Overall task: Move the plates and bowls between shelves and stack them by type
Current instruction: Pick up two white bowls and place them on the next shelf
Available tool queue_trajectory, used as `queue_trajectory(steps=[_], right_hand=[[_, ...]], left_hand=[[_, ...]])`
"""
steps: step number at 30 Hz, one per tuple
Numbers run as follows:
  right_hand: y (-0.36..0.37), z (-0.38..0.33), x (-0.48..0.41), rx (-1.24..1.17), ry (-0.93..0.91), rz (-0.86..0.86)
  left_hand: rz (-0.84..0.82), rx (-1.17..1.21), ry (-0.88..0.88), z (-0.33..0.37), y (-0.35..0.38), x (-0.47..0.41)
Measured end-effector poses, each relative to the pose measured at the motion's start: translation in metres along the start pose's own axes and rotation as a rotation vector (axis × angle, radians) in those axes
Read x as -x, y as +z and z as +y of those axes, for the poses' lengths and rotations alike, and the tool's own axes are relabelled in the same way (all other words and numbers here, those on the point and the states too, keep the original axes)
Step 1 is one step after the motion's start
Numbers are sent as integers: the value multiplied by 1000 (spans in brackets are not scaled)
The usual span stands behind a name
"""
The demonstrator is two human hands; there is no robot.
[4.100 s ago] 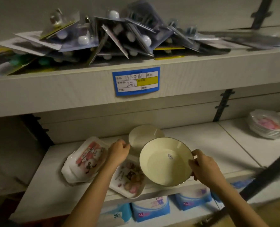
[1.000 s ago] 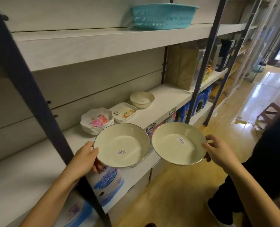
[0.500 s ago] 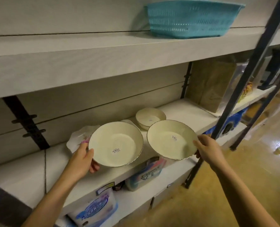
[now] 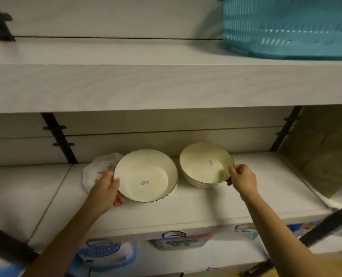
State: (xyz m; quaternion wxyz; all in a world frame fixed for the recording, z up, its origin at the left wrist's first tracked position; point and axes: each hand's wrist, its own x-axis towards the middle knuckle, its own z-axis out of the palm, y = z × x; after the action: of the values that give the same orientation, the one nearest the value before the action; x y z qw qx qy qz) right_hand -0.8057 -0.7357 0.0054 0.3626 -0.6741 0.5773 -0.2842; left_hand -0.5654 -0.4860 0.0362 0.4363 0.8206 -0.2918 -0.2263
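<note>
Two cream bowls with dark scalloped rims are over the middle shelf (image 4: 186,208). My left hand (image 4: 104,191) grips the left bowl (image 4: 146,175) by its left rim, tilted toward me, a barcode sticker inside. My right hand (image 4: 241,179) pinches the right rim of the right bowl (image 4: 204,162), which sits in another cream bowl (image 4: 198,183) on the shelf. Behind the left bowl a stack of white flowered plates (image 4: 98,168) shows partly; the rest is hidden.
A teal plastic basket (image 4: 288,27) stands on the upper shelf at the right. A brown cardboard box (image 4: 326,152) fills the shelf's right end. Blue-and-white packages (image 4: 106,254) sit on the shelf below. Black uprights cross the lower corners.
Both bowls have moved in over the shelf. The right bowl now sits in the small cream bowl that stood on the shelf. The view has swung closer and squarer to the shelf.
</note>
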Motion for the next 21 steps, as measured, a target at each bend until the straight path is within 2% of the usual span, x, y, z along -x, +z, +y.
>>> queue_trajectory(steps=[8, 16, 21], right_hand=[[18, 15, -38, 0, -22, -79], [14, 23, -50, 284, -39, -289], [-9, 26, -41, 311, -126, -345]], left_hand=[[61, 62, -24, 19, 40, 2], [70, 46, -12, 33, 68, -11], [31, 14, -31, 44, 100, -32]])
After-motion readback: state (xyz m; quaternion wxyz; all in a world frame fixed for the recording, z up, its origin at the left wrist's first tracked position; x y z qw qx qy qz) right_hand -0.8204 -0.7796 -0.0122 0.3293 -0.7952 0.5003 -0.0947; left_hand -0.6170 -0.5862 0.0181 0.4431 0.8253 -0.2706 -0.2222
